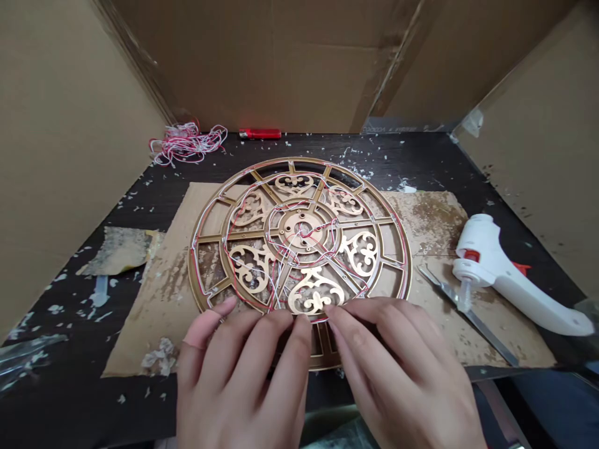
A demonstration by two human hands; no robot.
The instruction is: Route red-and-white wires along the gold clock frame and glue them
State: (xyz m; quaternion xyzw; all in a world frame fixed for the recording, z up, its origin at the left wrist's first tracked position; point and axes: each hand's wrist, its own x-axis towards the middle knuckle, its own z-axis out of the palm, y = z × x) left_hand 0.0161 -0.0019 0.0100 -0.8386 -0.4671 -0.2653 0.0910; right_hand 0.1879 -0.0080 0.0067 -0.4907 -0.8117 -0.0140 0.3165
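A round gold openwork frame (302,219) lies flat on a stained cardboard sheet (163,293), with scroll ornaments around its centre. Red and white wires (281,265) run along its rings and cross its middle. My left hand (248,368) rests over the near left part of the frame, fingers bent, their tips at the inner ring. My right hand (397,362) is just right of it, with thumb and index finger close together at the wires on the near edge. What either hand's fingertips hold is too small or hidden to make out.
A white glue gun (519,274) and metal tweezers (477,324) lie at the right. Behind the frame are a tangled wire bundle (187,143) and a red lighter (260,134). A worn pad (121,249) lies left. Cardboard walls (271,62) enclose the dark table.
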